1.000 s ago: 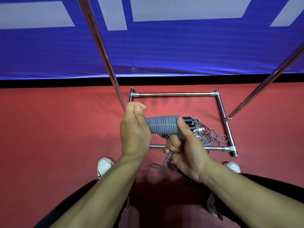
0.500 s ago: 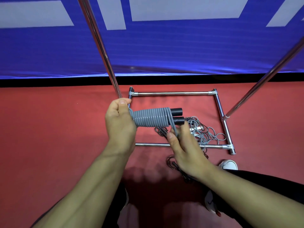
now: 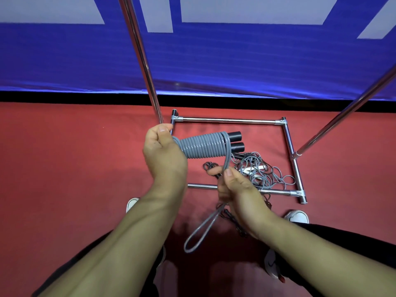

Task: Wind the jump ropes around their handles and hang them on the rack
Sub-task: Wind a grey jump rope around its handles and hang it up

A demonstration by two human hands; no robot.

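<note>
Your left hand (image 3: 165, 155) grips one end of a pair of black handles (image 3: 235, 140), held level above the red floor (image 3: 64, 168) and tightly wound with grey jump rope (image 3: 203, 146). Your right hand (image 3: 237, 189) pinches the rope's loose tail, whose loop hangs below. Further right, more tangled ropes (image 3: 261, 170) lie on the floor inside the metal rack (image 3: 229, 120) base.

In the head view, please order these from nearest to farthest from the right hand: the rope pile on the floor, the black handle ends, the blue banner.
1. Rope pile: on the floor just beyond the right hand.
2. Black handle ends: above the hand, past the wound coil.
3. Blue banner: far behind, along the wall.
</note>
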